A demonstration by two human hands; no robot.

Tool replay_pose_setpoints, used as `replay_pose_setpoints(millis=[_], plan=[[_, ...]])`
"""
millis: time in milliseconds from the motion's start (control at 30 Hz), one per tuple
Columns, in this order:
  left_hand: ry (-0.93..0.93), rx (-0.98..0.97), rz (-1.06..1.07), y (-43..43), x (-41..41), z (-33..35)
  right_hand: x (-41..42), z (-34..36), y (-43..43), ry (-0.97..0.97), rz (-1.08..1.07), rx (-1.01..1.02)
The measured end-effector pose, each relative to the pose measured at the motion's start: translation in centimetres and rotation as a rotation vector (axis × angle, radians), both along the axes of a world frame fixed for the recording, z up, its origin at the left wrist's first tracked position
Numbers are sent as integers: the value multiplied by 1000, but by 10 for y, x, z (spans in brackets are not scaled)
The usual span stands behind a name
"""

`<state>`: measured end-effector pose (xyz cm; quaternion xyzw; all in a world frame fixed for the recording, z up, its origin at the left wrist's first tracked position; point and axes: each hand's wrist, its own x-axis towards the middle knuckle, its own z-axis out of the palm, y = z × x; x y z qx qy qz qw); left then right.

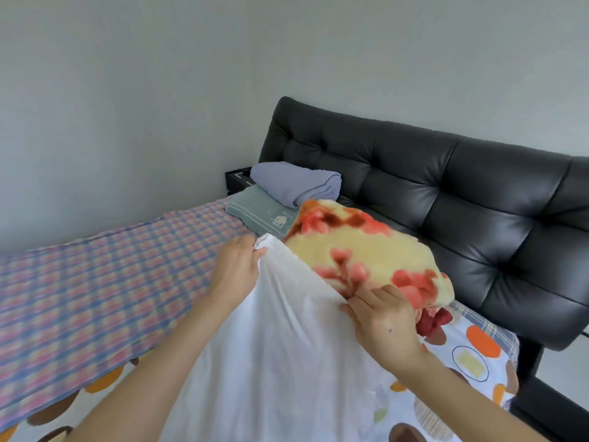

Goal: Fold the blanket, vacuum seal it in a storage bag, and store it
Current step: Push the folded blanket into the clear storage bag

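Both hands, left hand and right hand, pinch the white translucent storage bag around the yellow floral fleece blanket.

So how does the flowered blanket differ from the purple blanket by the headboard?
The flowered blanket is yellow with red flowers; the purple blanket is plain. The flowered blanket sits partly inside the white bag, gripped by the left hand and right hand; the purple blanket lies untouched on the green pillow. Both look folded.

Blanket partly in bag; towel on pillow behind; headboard right
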<state>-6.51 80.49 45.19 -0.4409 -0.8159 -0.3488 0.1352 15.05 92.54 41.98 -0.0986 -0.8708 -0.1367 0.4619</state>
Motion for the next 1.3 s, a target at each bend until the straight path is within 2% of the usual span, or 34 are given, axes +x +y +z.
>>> replay_pose_setpoints(millis=[67,167,267,367,467,533,600,700,900,967,1100,1200,1300], plan=[[55,14,-19,17,2,35,5,38,6,61,-12,15],[71,85,33,30,11,88,6,78,14,172,23,-88],[113,0,87,33,14,133,3,110,34,96,50,-161],[157,-57,68,36,28,169,19,152,42,150,50,-77],[271,76,81,20,42,195,31,160,8,350,58,-147],[306,223,129,-5,47,200,29,148,-20,389,76,-184],[289,241,160,-29,49,186,32,139,-29,307,95,-139],[183,158,155,-58,44,134,33,108,-39,202,129,-111],[-63,-98,190,-126,53,-19,45,-48,-87,-131,111,-269],[-106,-86,197,-138,64,-45,66,-85,-95,-142,57,-355],[-77,-7,154,-141,84,-41,101,-107,-101,-29,-1,-487],[-26,-4,115,-154,83,-39,127,-120,-94,83,-175,-672],[14,-4,134,-169,80,-41,135,-141,-82,-27,-230,-818]])
